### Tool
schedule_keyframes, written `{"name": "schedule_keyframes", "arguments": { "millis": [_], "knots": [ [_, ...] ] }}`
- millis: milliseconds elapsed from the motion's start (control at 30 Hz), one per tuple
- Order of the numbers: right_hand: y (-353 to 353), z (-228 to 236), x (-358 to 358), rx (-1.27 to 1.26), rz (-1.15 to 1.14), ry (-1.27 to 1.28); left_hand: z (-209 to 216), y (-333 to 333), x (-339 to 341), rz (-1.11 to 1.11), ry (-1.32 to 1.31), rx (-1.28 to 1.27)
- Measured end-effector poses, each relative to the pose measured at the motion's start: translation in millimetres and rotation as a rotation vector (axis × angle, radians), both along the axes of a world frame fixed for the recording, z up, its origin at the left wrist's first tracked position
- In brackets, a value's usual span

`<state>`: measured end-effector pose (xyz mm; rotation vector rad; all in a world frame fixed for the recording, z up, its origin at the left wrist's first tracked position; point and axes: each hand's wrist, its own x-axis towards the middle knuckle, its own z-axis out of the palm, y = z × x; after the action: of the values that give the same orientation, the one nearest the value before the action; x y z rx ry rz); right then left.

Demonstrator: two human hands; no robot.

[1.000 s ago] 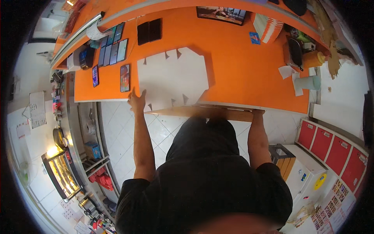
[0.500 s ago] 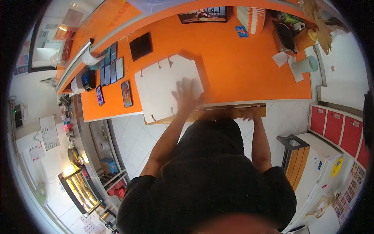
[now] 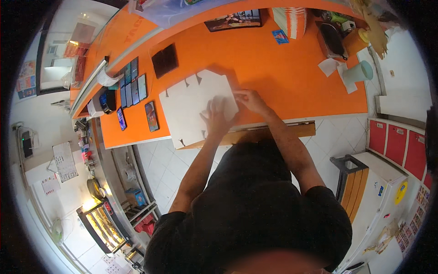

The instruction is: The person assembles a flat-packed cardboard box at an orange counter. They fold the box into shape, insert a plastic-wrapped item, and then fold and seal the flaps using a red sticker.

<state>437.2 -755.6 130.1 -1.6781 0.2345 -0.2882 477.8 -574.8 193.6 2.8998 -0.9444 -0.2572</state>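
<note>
A flat white cardboard sheet [image 3: 182, 107] with angled corners and dark slots lies on the orange counter [image 3: 283, 77], its lower left part reaching past the front edge. My left hand [image 3: 217, 118] rests on the sheet's right part with fingers spread. At the right edge of the sheet is my right hand [image 3: 253, 102], its fingers drawn together and pointing left. Whatever may be in those fingers is too small to make out. Below the counter edge, close to my body, a wooden drawer [image 3: 296, 129] sticks out a little.
Several phones [image 3: 132, 89] and a dark folder-like item [image 3: 164, 60] lie left of the sheet. A screen [image 3: 232, 20], a blue packet [image 3: 280, 37], a black case [image 3: 331, 41] and a pale green cup [image 3: 358, 72] stand or lie farther back and right. A white fridge-like cabinet [image 3: 381, 182] is at right.
My right hand has left the drawer and moved up and left to the sheet's right edge. My left hand stays on the sheet. The view has shifted slightly.
</note>
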Motion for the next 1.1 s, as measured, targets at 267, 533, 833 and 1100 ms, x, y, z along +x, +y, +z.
{"name": "schedule_keyframes", "arguments": {
  "millis": [267,533,833,1100],
  "knots": [
    [-9,-32,12,0.058,0.135,0.097,-20,4,-4,-0.036,0.024,-0.079],
    [-46,-2,40,0.043,0.641,0.345,-21,5,-5,-0.067,0.0,-0.043],
    [-21,-29,14,-0.137,0.387,-0.014,-22,6,-12,-0.039,-0.008,-0.006],
    [-20,-37,14,-0.022,0.354,0.064,-5,-5,8,0.032,0.155,0.035]
  ]
}}
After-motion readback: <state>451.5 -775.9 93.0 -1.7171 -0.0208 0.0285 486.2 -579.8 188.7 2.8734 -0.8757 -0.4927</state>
